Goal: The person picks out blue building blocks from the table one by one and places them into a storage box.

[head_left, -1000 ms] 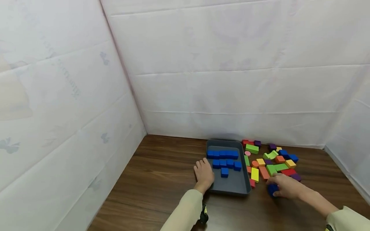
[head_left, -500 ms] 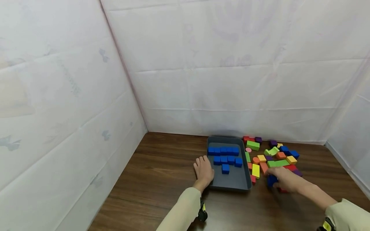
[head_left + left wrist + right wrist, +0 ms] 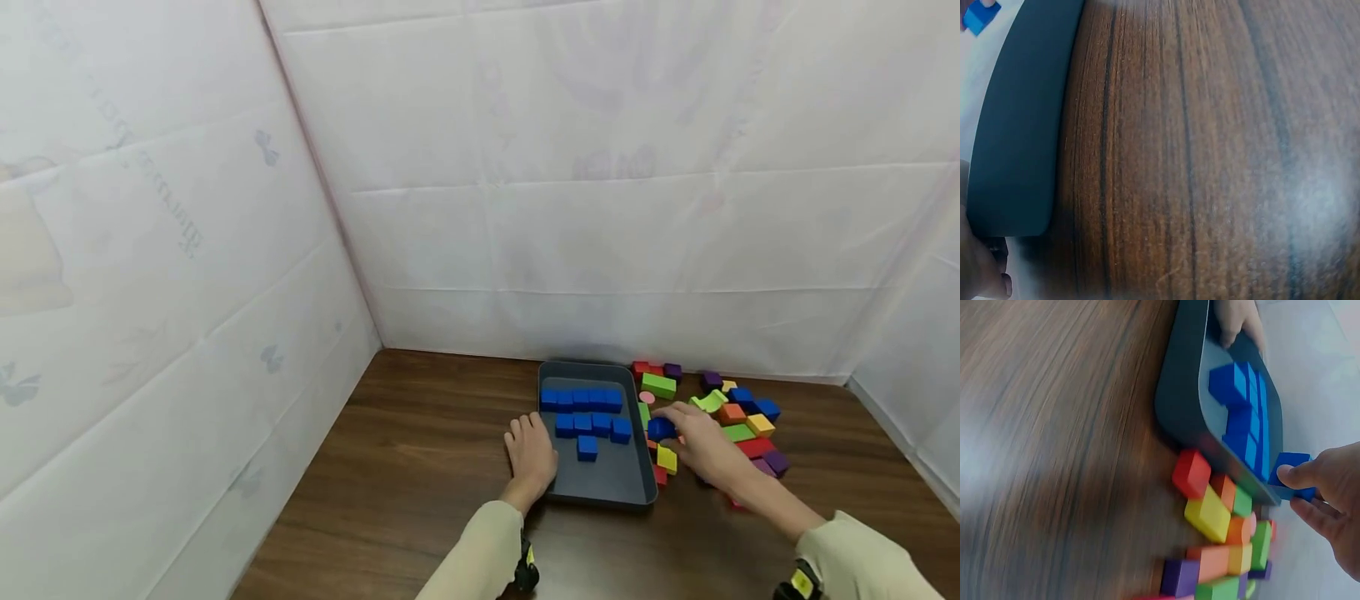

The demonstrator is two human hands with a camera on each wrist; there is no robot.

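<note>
Blue block (image 3: 661,428) pinched in right hand (image 3: 701,446) beside gray tray (image 3: 600,492) of blue blocks (image 3: 581,401).

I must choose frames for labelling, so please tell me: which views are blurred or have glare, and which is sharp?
Head view: sharp, evenly lit, the tray clear. Left wrist view: close and soft, pale glare on the table. Right wrist view: table streaked with blur, the blue block in the right hand fairly clear.
</note>
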